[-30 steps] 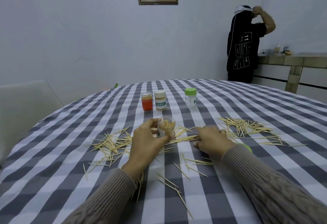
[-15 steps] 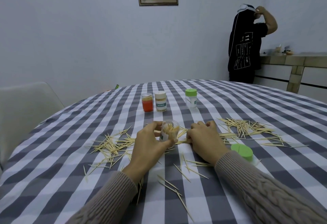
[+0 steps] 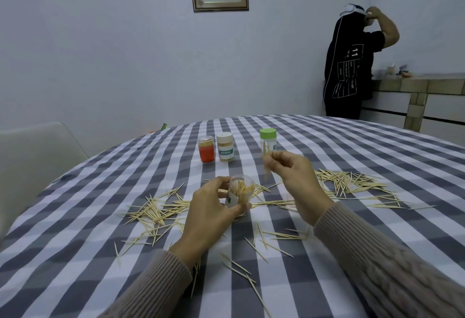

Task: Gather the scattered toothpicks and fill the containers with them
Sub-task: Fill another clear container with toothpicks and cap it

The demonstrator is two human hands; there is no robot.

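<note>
Currently my left hand [image 3: 211, 213] grips the open container [image 3: 240, 193], tilted on the counter [image 3: 327, 146]. Right hand [image 3: 293, 175] pinches a toothpick bundle [image 3: 266, 164], raised just right of it.

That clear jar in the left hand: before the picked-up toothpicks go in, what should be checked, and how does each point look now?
1. Clear jar gripped by the left hand: ok.
2. Jar mouth open, no lid on it: ok.
3. Room left in the jar: cannot tell; it already holds many toothpicks.
4. Bundle of toothpicks pinched in the right hand: ok.
5. Bundle over the jar mouth: not ok; it hangs up and to the right of it.
6. Bundle tips aligned: cannot tell, blurred.
</note>
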